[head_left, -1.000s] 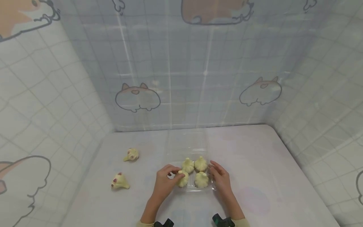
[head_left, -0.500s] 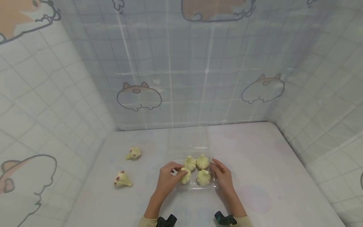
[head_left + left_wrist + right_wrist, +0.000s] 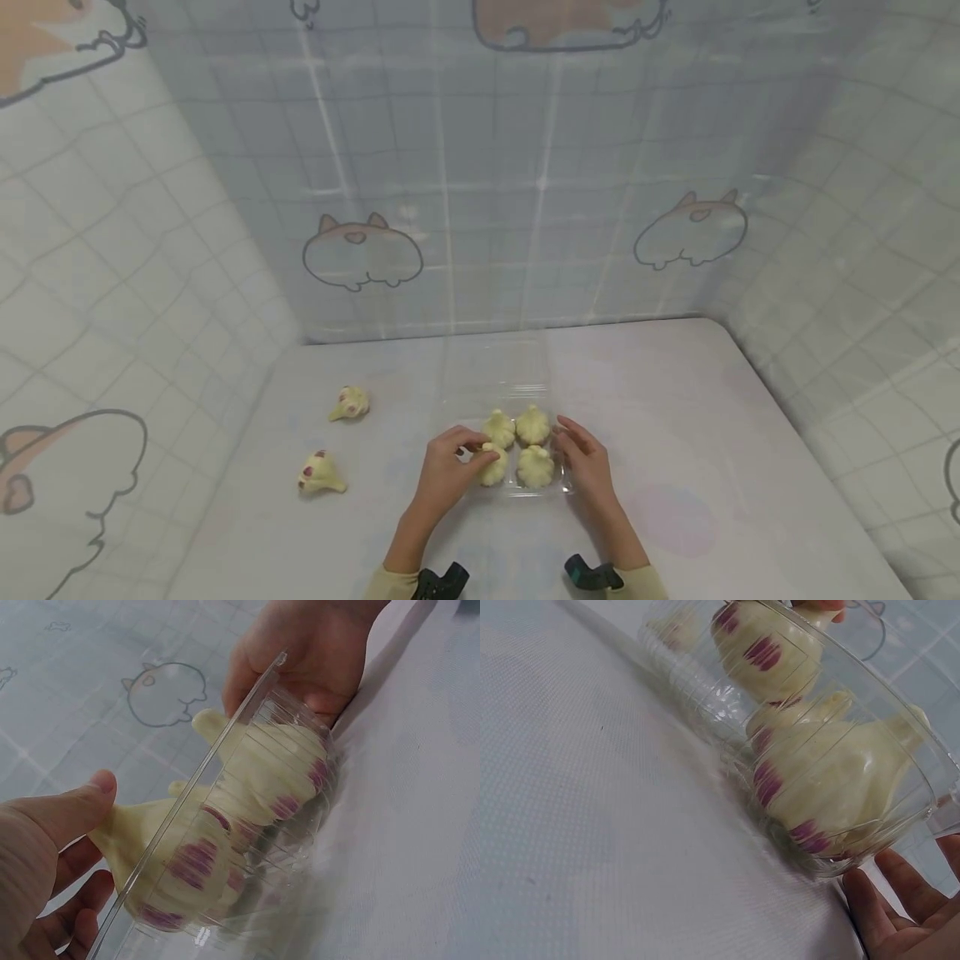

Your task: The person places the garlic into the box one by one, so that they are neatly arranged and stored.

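Note:
My left hand point(image 3: 447, 467) pinches the stem of a pale garlic bulb point(image 3: 180, 862) at the near left of a clear plastic clamshell box point(image 3: 528, 492). In the left wrist view, thumb and fingertips are at that stem, and the purple-patched bulb is down inside the box wall. Three more garlic bulbs stand stem up in the box, among them the near right garlic bulb point(image 3: 536, 467). My right hand point(image 3: 588, 465) is at the box's right side. Its fingertips point(image 3: 861, 889) rest along the outside of the wall, loosely extended.
Two garlic bulbs lie on the table at left, a farther garlic bulb point(image 3: 351, 403) and a nearer garlic bulb point(image 3: 320, 473). The box's clear lid point(image 3: 495, 362) lies folded back toward the rear curtain point(image 3: 487, 183). Curtains with dog drawings flank the white table point(image 3: 712, 417).
Both hands keep their places at the box, the left still at the same bulb's stem. The head view has shifted slightly; the bulbs stay as they were.

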Demonstrator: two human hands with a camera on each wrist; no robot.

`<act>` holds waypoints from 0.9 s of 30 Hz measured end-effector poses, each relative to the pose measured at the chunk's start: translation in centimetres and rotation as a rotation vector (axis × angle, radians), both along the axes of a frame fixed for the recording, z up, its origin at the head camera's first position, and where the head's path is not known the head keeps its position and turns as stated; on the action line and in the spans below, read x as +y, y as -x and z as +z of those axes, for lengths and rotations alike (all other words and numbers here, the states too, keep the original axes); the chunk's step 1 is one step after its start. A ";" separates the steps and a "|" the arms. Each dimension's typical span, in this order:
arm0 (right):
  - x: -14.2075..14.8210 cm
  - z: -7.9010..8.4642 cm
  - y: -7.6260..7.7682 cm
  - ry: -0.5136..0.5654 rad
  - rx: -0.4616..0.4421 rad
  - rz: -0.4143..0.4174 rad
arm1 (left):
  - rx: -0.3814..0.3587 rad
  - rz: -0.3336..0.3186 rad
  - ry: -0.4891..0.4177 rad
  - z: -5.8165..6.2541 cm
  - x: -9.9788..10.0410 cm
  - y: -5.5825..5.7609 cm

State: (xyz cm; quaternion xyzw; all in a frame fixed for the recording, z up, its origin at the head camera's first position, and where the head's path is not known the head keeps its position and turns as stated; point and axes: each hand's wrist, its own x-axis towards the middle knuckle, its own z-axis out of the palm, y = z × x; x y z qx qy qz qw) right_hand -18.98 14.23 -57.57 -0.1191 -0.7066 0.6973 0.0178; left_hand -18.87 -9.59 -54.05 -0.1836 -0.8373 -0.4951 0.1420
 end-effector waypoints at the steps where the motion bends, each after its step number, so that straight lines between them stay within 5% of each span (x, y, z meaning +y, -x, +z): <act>1: 0.0 0.0 0.0 -0.003 0.004 -0.001 | -0.001 -0.001 0.003 0.0 0.0 0.0; 27: -0.2 -0.3 0.1 0.020 0.006 0.002 | -0.059 -0.056 0.053 -0.7 0.4 0.5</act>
